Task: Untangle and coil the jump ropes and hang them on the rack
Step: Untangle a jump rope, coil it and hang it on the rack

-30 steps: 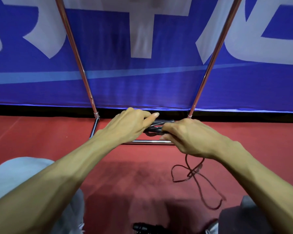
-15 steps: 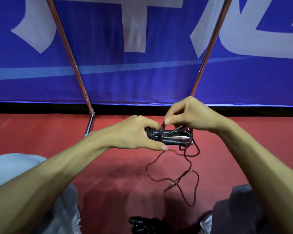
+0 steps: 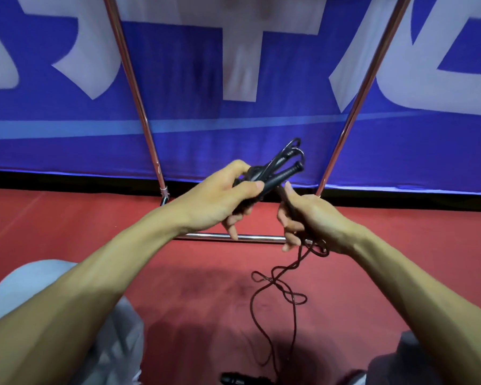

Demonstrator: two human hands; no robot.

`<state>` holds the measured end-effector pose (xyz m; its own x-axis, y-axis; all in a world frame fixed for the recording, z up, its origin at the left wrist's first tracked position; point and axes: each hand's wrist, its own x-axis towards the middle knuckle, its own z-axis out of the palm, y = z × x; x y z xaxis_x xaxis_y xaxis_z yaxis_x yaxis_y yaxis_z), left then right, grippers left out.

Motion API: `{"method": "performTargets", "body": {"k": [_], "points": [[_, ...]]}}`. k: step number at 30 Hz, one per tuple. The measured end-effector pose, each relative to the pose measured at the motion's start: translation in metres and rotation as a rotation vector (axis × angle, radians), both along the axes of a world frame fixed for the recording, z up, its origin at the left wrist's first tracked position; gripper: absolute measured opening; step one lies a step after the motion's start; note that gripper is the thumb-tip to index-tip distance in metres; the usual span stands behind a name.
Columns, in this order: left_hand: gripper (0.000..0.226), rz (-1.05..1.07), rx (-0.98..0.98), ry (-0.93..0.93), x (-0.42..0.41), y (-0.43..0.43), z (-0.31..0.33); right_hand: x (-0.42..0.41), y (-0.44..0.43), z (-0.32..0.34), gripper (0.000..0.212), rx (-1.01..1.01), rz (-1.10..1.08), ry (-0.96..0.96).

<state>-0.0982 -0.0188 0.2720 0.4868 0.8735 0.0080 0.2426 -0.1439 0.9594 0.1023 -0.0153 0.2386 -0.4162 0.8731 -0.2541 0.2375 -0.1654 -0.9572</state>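
My left hand (image 3: 222,200) grips two black jump rope handles (image 3: 278,176) held together, tilted up to the right, with a few turns of cord looped at their top end. My right hand (image 3: 308,218) holds the thin dark cord (image 3: 289,270) just right of the handles; the cord runs through its palm. Below that hand the cord hangs in tangled loops down to the red floor. The metal rack (image 3: 139,101) stands right behind my hands, its two slanted poles rising left and right and its base bar low across the floor.
A blue banner (image 3: 233,134) with white lettering stands behind the rack. Another black handle (image 3: 233,379) lies on the red floor at the bottom edge. My knees in grey fabric (image 3: 39,301) sit at the lower left and lower right.
My left hand has tipped the handles up to the right and raised them. My right hand dropped from above the handles to below them, drawing cord through its palm.
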Motion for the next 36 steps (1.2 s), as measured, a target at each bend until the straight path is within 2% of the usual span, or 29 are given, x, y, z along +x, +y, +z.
{"method": "performTargets", "body": {"k": [3, 5, 7, 8, 12, 16, 20, 24, 28, 31, 33, 35, 36], "points": [[0.035, 0.001, 0.076, 0.178, -0.009, 0.007, -0.008, -0.002, -0.004, 0.002, 0.068, -0.004, 0.030, -0.103], [0.046, -0.011, 0.148, 0.245, -0.012, 0.008, -0.011, -0.003, -0.006, 0.000, 0.053, 0.127, 0.112, -0.364], [0.045, -0.028, 0.193, 0.292, -0.013, 0.011, -0.013, -0.002, -0.005, 0.000, 0.033, 0.363, 0.212, -0.764], [0.042, -0.032, 0.224, 0.339, -0.013, 0.012, -0.015, -0.001, -0.005, 0.000, 0.027, 0.435, 0.236, -0.901], [0.036, -0.019, 0.308, 0.513, -0.011, 0.017, -0.023, -0.003, -0.014, 0.007, 0.020, 0.492, 0.324, -1.070], [0.032, -0.068, 0.409, 0.723, -0.010, 0.020, -0.032, -0.003, -0.023, 0.014, 0.021, 0.600, 0.412, -1.144], [0.030, -0.065, 0.440, 0.923, -0.009, 0.020, -0.042, -0.006, -0.029, 0.020, 0.011, 0.746, 0.454, -1.175], [0.032, -0.113, 0.406, 0.845, -0.008, 0.026, -0.045, -0.003, -0.031, 0.028, 0.007, 0.973, 0.402, -1.146], [0.033, -0.189, 0.375, 0.733, -0.003, 0.024, -0.039, 0.009, -0.030, 0.037, 0.018, 1.109, 0.270, -0.992], [0.035, -0.268, 0.425, 0.767, 0.002, 0.015, -0.039, 0.013, -0.026, 0.035, 0.012, 1.134, 0.158, -0.856], [0.026, -0.326, 0.447, 0.754, 0.005, 0.008, -0.040, 0.014, -0.021, 0.033, 0.008, 1.102, 0.074, -0.791], [0.023, -0.343, 0.469, 0.682, 0.009, 0.001, -0.038, 0.016, -0.014, 0.032, 0.017, 1.057, 0.023, -0.759], [0.029, -0.339, 0.470, 0.655, 0.011, -0.003, -0.037, 0.016, -0.012, 0.031, 0.023, 1.029, 0.009, -0.754]]}}
